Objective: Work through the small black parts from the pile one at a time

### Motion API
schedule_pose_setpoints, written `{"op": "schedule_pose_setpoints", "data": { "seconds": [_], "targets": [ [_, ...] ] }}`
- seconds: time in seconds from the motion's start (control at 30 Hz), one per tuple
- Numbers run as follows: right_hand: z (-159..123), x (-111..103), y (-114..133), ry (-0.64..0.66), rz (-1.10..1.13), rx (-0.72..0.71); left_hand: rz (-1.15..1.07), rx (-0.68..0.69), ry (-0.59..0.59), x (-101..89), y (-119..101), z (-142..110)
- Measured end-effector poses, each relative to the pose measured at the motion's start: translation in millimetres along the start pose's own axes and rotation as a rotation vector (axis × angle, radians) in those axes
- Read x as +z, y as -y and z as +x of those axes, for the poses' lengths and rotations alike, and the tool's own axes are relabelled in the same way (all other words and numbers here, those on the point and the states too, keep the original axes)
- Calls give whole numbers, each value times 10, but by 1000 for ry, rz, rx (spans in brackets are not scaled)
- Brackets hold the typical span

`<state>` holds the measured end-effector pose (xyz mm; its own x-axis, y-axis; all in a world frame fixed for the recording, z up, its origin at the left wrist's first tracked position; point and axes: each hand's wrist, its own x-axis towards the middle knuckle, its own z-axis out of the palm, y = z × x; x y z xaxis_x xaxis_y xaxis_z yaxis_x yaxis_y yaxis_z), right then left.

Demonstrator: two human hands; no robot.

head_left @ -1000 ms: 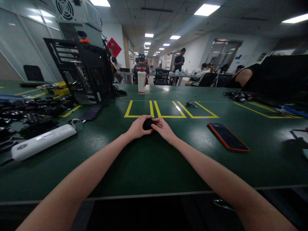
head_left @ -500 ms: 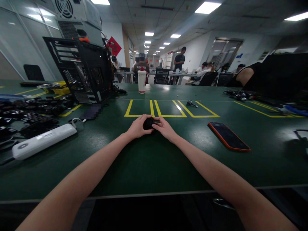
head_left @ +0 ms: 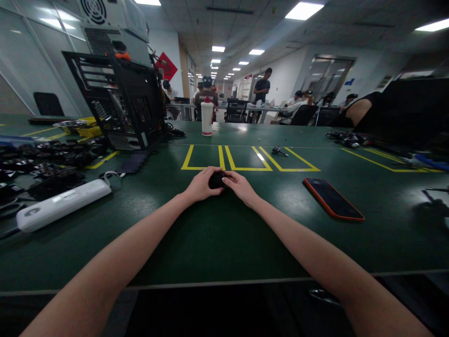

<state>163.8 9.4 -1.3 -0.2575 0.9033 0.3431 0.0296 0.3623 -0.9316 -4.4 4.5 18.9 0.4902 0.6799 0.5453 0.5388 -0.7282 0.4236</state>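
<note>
A small black rounded object (head_left: 215, 180) is between my hands, low over the green table (head_left: 217, 243); its exact kind does not show. My left hand (head_left: 200, 185) curls around its left side, thumb in front and fingers behind. From the right, my right hand (head_left: 239, 186) pinches its edge with thumb and fingertips. Part of the object is hidden behind the fingers. Just beyond my hands, yellow tape (head_left: 245, 169) marks open-sided boxes on the tabletop. A small dark metallic part (head_left: 279, 151) lies by the rightmost of these marks.
A phone in an orange case (head_left: 333, 199) lies to the right. At left are a white power strip (head_left: 66, 203), piled black parts (head_left: 52, 159) and an open computer case (head_left: 135, 103). A white cup (head_left: 206, 119) stands at the back. Several people sit or stand farther off.
My right thumb and fingers have shifted slightly upward along the black object's edge. The left hand keeps its hold, and the things on the table have not moved.
</note>
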Motion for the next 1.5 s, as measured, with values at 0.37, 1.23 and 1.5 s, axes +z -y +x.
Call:
{"op": "schedule_pose_setpoints", "data": {
  "seconds": [0.37,1.23,1.5],
  "targets": [
    [-36,27,40,-40,7,-73,12,2,0,-7,-11,11],
    [-23,2,31,9,39,16,23,22,10,-22,-12,-2],
    [-51,33,84,-13,64,-45,30,11,4,-19,-11,7]
  ]
}}
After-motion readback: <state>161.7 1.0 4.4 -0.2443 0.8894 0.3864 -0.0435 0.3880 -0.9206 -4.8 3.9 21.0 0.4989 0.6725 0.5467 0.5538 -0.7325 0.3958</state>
